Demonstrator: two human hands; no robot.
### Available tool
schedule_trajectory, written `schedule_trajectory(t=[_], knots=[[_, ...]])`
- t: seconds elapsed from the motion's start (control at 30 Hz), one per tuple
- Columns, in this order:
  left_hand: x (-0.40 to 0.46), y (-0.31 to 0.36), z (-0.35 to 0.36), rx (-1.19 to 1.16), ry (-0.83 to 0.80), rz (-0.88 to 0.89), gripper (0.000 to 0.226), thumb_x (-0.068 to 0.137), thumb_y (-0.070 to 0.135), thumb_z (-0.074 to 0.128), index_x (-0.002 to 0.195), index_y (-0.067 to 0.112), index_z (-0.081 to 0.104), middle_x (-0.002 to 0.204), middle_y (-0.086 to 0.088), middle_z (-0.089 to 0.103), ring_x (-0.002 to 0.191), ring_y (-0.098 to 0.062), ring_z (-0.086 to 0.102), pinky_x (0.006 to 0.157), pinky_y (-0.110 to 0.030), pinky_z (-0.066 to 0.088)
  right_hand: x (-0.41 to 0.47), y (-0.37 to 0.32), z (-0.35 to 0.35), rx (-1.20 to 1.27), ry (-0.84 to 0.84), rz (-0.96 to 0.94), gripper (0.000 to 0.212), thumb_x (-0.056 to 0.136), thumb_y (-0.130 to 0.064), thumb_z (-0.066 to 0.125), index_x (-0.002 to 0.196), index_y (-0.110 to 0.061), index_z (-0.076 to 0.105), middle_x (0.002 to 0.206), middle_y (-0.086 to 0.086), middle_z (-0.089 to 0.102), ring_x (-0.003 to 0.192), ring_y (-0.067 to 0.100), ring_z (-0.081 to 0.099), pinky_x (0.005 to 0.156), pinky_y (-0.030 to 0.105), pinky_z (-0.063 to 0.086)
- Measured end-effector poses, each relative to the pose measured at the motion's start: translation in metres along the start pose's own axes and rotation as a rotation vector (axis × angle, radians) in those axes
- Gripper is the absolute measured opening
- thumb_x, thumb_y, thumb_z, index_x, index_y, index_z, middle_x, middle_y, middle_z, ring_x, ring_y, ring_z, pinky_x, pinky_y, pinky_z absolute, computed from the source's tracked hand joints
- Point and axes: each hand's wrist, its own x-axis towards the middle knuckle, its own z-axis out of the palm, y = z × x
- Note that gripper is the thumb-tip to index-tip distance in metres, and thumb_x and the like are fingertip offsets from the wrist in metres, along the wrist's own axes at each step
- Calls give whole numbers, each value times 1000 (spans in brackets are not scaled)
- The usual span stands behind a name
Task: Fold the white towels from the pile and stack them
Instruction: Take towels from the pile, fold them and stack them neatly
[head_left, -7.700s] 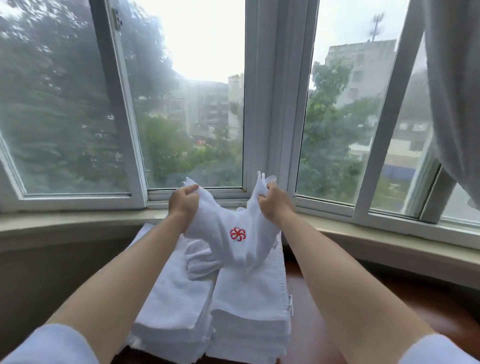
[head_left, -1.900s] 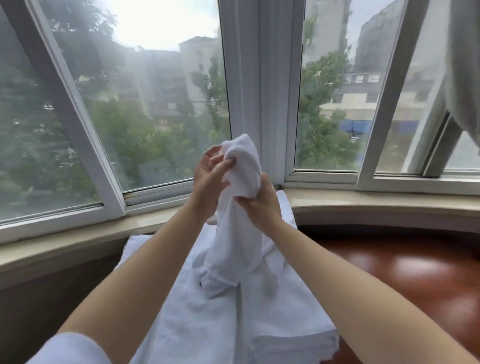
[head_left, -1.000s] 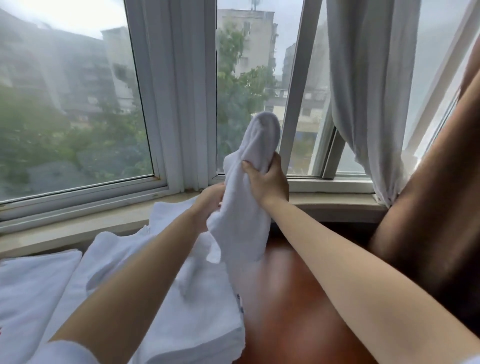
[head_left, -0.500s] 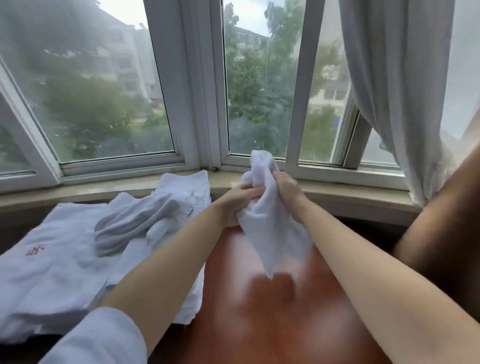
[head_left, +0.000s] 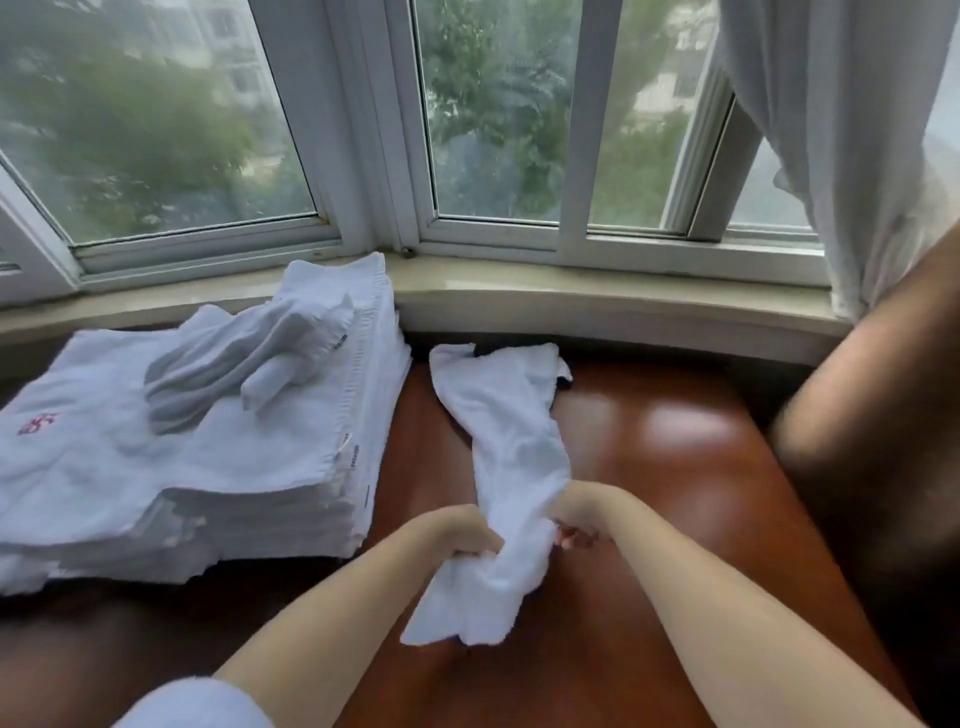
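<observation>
Setting: a glossy reddish-brown table pushed up to a bay window, trees and buildings blurred behind the glass.

Towel in hand: one white towel lies stretched in a long, rumpled strip down the middle of the table — its far end spread flat near the sill, its near end bunched and lifted off the wood.

Left hand: the left hand has its fingers curled round the bunched near end of the towel, gripping it from the left side.

Right hand: the right hand clamps the same bunched end from the right; the two hands sit close together with only the gathered cloth between them.

Stack: a tall stack of folded towels stands on the table to the left of the strip, apart from it, with a red emblem showing on the top layer.

Loose pile: a few crumpled towels rest on top of the stack, toward its far side.

Right edge: a pale curtain hangs at the window — below it, a dark blurred shape fills the corner, too soft to identify.
</observation>
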Motion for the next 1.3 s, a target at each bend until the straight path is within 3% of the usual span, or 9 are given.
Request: schedule_trajectory(t=[0.07,0.17,0.3,0.43,0.53,0.73,0.83,1.1,1.3], knots=[[2,-13,19,-172,-148,-69,29,87,27,64,111,23,48,89,-6,58,56,-13,46,53,-24,42,7,10,9,50,66,-19,21,100,-24,39,104,-8,51,80,9,55,53,17,53,52,23,42],[11,-24,36,-221,-30,-22,31,86,22,65,110,24,47,76,-2,53,49,-10,41,46,-19,36,11,16,23,91,173,-123,34,93,-44,54,103,-12,46,89,6,49,75,21,50,73,33,48],[13,-41,48,-124,258,109,16,78,24,71,78,15,57,76,1,50,73,-18,49,59,-24,40,16,30,42,-201,229,-61,8,88,-16,53,83,-12,48,82,4,50,83,25,54,62,26,41],[-1,-58,53,-556,22,144,16,78,23,63,88,10,64,91,-7,58,83,-20,58,74,-35,49,20,41,58,57,487,-118,28,92,-25,52,117,-11,53,118,7,53,105,26,57,79,28,43],[-2,-69,62,-783,10,137,26,85,10,52,103,12,71,114,-10,60,104,-23,59,89,-34,51,14,33,72,246,492,-243,28,92,-43,51,102,-17,55,99,0,61,83,16,57,71,29,46],[9,-95,100,-481,501,221,55,83,3,62,135,19,52,104,10,63,71,-2,54,68,-11,46,13,48,98,-150,389,-164,16,94,-17,44,77,-17,45,98,2,57,82,18,52,62,25,42],[14,-93,107,-365,552,218,51,81,14,66,130,20,54,98,8,59,73,-3,56,68,-17,49,10,49,99,0,371,-163,34,96,-46,43,76,-19,39,98,3,49,82,20,47,69,30,40],[23,-87,113,-99,645,187,28,86,17,60,113,23,65,98,8,41,81,-11,45,57,-20,34,7,51,118,-244,448,-90,85,74,-75,53,132,-14,45,135,5,38,127,26,37,104,37,33],[17,-84,104,-267,649,174,10,81,27,69,82,22,60,94,12,50,82,-10,53,69,-25,46,12,53,108,-140,351,-124,21,96,-36,47,104,-20,57,117,2,46,107,21,49,90,32,41]])
